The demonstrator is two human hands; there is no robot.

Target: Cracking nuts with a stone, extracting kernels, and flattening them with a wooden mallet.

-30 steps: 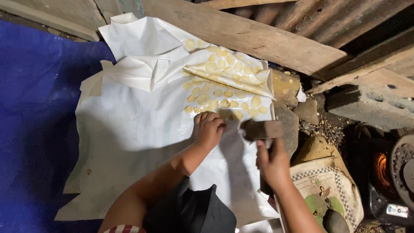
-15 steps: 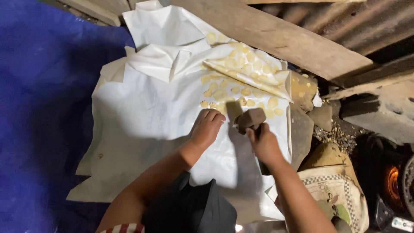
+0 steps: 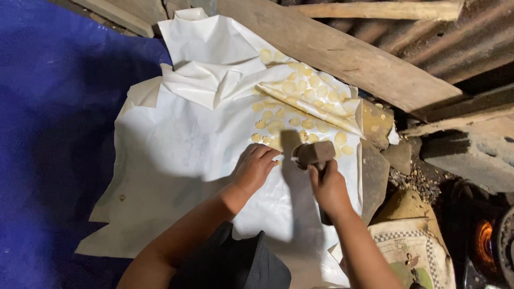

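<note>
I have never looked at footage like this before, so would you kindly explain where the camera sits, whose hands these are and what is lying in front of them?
There is no machine here. The one view comes from a camera worn on a person's head, looking down, so both forearms rising from the bottom edge are that person's own.

The right hand grips the handle of a mallet with a dark blocky head, held just above the surface. The left hand rests palm down on a white plastic sheet, beside the mallet head.

That sheet lies crumpled over a blue tarpaulin. On and under its folded part sit many small, pale yellow flat discs; what they are made of cannot be told. A wooden plank runs along the top, with stone blocks to the right.
</note>
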